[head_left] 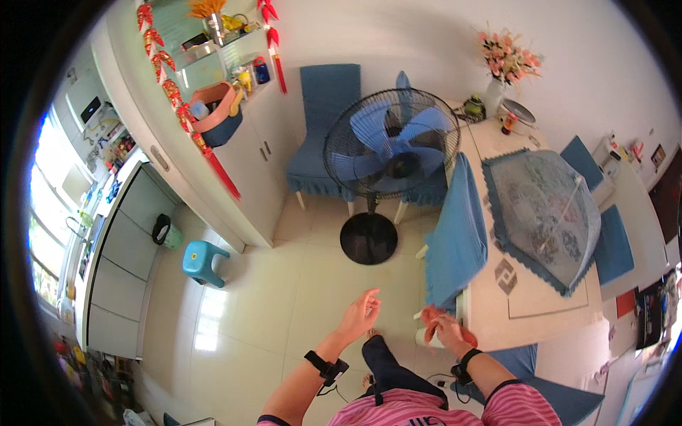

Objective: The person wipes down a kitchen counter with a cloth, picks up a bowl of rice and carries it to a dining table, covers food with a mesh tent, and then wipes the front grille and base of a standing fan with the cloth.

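Note:
My left hand [359, 317] is held out over the tiled floor, its fingers loosely bent and nothing visible in them. My right hand [450, 334] grips a reddish-pink cloth [431, 314] beside the near left corner of the dining table [529, 323]. Parts of the cloth stick out on both sides of the hand. Just beyond it stands a chair with a blue cover [458, 241], its back toward me. Both my wrists carry black bands.
A large black pedestal fan [394, 145] with blue blades stands ahead. A mesh food cover [547, 213] spreads over the table, near a flower vase [495, 96]. At left are a blue stool [204, 263], a small bin [167, 233] and a kitchen counter [117, 263].

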{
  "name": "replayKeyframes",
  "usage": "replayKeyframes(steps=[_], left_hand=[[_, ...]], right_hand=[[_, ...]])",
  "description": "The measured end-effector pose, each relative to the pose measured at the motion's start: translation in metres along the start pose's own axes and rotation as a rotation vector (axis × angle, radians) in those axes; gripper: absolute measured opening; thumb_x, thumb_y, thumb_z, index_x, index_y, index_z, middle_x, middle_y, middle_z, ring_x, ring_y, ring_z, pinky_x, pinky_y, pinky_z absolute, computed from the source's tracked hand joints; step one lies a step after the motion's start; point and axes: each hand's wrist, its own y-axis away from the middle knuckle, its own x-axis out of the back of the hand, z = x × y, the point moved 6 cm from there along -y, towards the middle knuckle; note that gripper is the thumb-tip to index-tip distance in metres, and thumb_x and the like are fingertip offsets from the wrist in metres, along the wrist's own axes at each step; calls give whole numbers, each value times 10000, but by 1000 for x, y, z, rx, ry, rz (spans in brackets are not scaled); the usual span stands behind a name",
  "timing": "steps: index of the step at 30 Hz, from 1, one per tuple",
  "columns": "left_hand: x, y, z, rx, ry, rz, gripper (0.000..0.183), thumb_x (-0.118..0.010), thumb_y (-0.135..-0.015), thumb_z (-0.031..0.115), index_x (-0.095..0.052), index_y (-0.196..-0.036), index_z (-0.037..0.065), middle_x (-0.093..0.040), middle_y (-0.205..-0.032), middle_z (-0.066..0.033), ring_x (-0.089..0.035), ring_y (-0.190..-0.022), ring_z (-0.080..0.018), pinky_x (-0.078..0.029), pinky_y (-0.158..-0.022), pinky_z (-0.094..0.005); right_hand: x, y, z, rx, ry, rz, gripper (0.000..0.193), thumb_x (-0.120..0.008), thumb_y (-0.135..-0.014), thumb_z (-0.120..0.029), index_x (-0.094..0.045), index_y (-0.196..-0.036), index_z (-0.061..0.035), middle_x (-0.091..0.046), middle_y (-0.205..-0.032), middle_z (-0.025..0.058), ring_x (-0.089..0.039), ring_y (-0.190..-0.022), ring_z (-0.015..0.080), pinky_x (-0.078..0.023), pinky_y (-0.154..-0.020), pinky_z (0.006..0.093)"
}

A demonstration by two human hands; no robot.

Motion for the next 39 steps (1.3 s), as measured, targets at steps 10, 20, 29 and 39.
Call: replayKeyframes(steps=[10, 20, 29, 39], left_hand=[[128, -65, -9, 69, -157, 38, 342, -580, -886, 97, -521, -1217, 32, -658, -1010, -110, -646, -897, -210, -516, -805, -315], [174, -128, 62, -274, -291, 37, 687, -727, -775, 200, -400, -1368, 86, -359, -1423, -140, -406, -1272, -295, -412, -988, -412], [207, -196, 27, -132, -51, -112, 502, -655, -733, 70, -534, -1219, 33, -531, -1222, -192, -565, -1068, -338, -466, -889, -376], [230, -242, 74, -560, -66, -151, 377, -668, -735, 24, -638, -1110, 49, -538, -1172, -117, -578, -1011, -207, -506, -765, -284]], right_hand=[[-80, -195, -76, -569, -852, -123, 273, -585, -817, -132, -613, -1068, -27, -647, -989, 104, -612, -893, 216, -493, -778, 371], [37, -324, -231, -225, -2087, -614, 699, -509, -790, -203, -284, -1429, -31, -451, -1354, 147, -506, -1185, 319, -356, -1053, 436], [72, -353, -269, -36, -473, -28, 722, -699, -849, -185, -284, -1420, -34, -475, -1321, 83, -495, -1173, 175, -421, -987, 319], [110, -352, -247, -265, -700, 664, 522, -648, -781, 6, -483, -1274, -39, -529, -1221, 112, -517, -1148, 229, -412, -984, 359]])
